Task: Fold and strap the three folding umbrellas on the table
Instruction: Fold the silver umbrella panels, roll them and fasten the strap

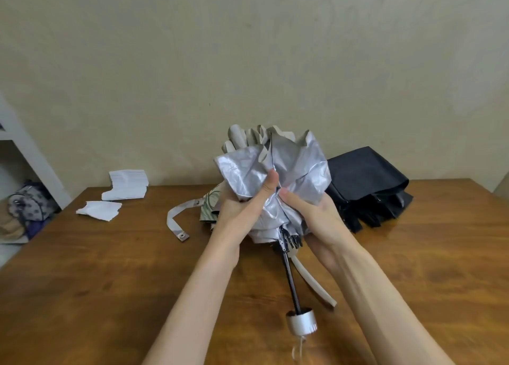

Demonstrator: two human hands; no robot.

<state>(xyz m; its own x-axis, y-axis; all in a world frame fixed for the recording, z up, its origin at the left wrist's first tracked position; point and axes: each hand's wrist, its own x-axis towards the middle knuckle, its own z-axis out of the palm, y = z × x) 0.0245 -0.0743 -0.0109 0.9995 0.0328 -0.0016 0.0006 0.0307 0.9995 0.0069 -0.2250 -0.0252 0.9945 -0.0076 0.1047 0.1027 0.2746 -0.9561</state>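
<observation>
Left hand [242, 202] and right hand [311, 207] both grasp the canopy of the silver umbrella [297, 166] above the table [110, 268], handle [301, 323] toward 6 o'clock. Black umbrella [369, 183] lies at its 3 o'clock, patterned umbrella [210, 205] at 9 o'clock.

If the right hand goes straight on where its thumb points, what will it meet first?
Probably the left hand, across the silver umbrella fold that the right hand grips; depth unclear.

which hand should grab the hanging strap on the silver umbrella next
Probably the right hand: the strap hangs below its wrist, right of the shaft; the left hand grips the silver umbrella farther off.
</observation>
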